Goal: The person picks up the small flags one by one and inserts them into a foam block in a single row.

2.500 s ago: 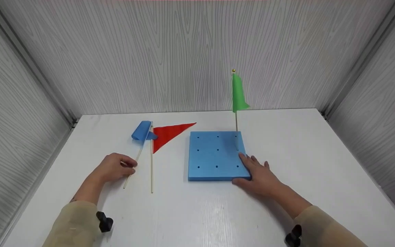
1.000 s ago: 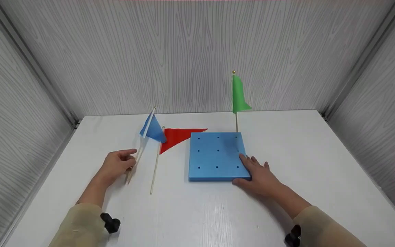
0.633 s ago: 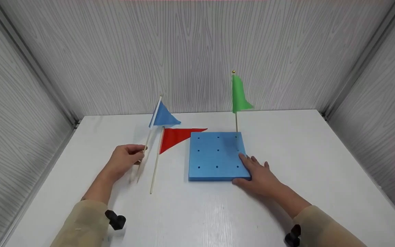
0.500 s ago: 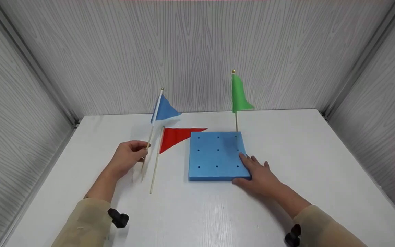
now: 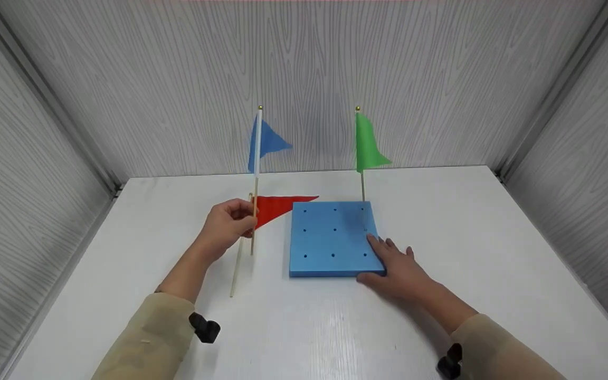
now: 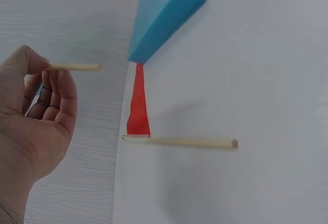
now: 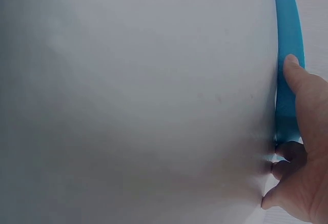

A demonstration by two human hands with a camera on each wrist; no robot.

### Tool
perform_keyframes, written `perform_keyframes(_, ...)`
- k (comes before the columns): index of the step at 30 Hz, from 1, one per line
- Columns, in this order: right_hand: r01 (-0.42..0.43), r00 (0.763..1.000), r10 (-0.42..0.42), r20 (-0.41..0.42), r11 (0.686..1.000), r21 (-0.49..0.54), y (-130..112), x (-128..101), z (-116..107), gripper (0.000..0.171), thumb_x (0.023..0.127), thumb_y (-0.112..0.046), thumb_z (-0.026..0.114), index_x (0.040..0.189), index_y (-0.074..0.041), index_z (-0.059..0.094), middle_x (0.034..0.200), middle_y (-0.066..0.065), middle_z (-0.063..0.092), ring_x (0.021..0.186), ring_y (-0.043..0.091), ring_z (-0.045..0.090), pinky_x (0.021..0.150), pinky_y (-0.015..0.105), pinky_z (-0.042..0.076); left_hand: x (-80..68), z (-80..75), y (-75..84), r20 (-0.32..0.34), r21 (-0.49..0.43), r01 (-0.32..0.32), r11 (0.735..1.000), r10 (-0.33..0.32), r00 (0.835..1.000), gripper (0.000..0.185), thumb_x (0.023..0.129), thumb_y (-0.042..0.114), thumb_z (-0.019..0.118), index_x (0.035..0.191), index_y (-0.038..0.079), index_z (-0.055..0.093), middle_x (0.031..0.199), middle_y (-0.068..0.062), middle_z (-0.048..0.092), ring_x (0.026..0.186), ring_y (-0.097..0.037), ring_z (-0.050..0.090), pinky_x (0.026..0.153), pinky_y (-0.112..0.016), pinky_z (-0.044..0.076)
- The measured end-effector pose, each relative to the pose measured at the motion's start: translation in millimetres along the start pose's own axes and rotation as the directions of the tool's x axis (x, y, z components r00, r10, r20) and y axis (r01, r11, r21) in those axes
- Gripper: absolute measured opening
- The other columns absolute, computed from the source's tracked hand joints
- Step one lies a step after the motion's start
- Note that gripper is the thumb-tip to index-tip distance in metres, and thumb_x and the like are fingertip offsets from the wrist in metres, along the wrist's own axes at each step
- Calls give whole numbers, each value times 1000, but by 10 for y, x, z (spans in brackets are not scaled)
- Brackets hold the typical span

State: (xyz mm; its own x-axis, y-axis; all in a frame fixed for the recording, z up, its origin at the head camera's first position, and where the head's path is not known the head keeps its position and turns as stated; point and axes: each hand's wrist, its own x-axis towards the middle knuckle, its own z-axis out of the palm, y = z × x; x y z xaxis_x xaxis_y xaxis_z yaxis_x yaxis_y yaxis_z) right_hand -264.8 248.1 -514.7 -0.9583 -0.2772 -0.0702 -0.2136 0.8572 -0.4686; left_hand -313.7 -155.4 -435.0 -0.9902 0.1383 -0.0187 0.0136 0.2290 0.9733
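My left hand (image 5: 230, 224) pinches the stick of a blue flag (image 5: 271, 140) between thumb and fingers. The flag stands nearly upright, its gold-tipped stick rising past the table's back edge and its lower end (image 6: 82, 67) pointing down free. Behind and below that hand lies a red pennant flag (image 5: 277, 205) on the table, its stick partly covered by the hand. My right hand (image 5: 401, 272) rests at the front right corner of a blue block (image 5: 320, 243) with rows of small holes, thumb against the front side. A green flag (image 5: 368, 142) stands upright in a hole on its right side.
The white table (image 5: 304, 327) is bounded by a grey wood-grain wall (image 5: 304, 79) at the back and more walls at the sides. The red flag's tip reaches the block's back left corner.
My left hand has lifted the blue flag off the table, swung it upright and carried it right and away, in front of the red flag. The red flag shifted slightly right. My right hand stayed put.
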Motion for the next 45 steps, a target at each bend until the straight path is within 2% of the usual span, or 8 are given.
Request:
perform_keyframes(9, 6, 1000, -6, 0, 1000, -1, -32, 9, 22, 104, 93, -67, 70, 171, -20, 20, 172, 15, 29, 160, 38, 19, 125, 68, 4, 9, 180, 179, 18, -71, -59, 996, 60, 998, 21, 102, 17, 73, 120, 8, 71, 119, -16, 70, 102, -35, 68, 84, -35, 61)
perform_keyframes(14, 11, 1000, -11, -1, 1000, 6, -52, 9, 28, 103, 93, -66, 71, 171, -21, 20, 172, 15, 30, 160, 39, 19, 125, 69, 4, 41, 270, 254, 22, -87, -84, 993, 86, 996, 19, 102, 17, 73, 119, 8, 73, 113, -15, 73, 103, -36, 70, 91, -44, 60)
perform_keyframes(21, -4, 1000, 4, 10, 1000, 12, -70, 2, 25, 104, 93, -66, 71, 172, -23, 18, 172, 15, 28, 161, 39, 18, 125, 67, 3, 123, 450, 310, 25, -62, -142, 988, 144, 989, 12, 103, 14, 72, 114, 11, 75, 106, -13, 74, 98, -31, 71, 80, -35, 60)
perform_keyframes(27, 5, 1000, -5, 12, 1000, 10, -96, 18, 25, 103, 93, -65, 71, 172, -23, 19, 172, 16, 29, 161, 39, 18, 125, 68, 3, 186, 628, 341, 15, -34, -180, 983, 180, 984, 12, 103, 13, 71, 114, 11, 75, 106, -12, 74, 102, -38, 71, 78, -35, 58)
perform_keyframes(32, 34, 999, -34, 0, 999, -5, -81, 22, 39, 102, 94, -65, 70, 171, -19, 22, 170, 19, 31, 159, 41, 22, 123, 71, 7, 243, 789, 353, 4, -37, -180, 983, 180, 984, 12, 103, 16, 72, 115, 14, 75, 106, -8, 74, 102, -36, 72, 85, -44, 60)
perform_keyframes(36, 36, 999, -36, -6, 999, -5, -50, 25, 55, 102, 94, -65, 70, 171, -19, 22, 170, 18, 31, 159, 42, 22, 123, 72, 8, 301, 923, 350, 11, -39, -173, 984, 174, 985, 14, 103, 20, 73, 116, 16, 75, 107, -5, 73, 99, -27, 72, 89, -50, 60)
perform_keyframes(45, 3, 1000, -3, -5, 1000, -10, -21, 5, 66, 105, 92, -68, 70, 171, -21, 21, 171, 18, 31, 159, 42, 21, 123, 72, 6, 423, 1173, 325, 22, -31, -167, 986, 167, 986, 16, 103, 19, 73, 119, 17, 74, 108, -3, 72, 99, -25, 70, 89, -45, 60)
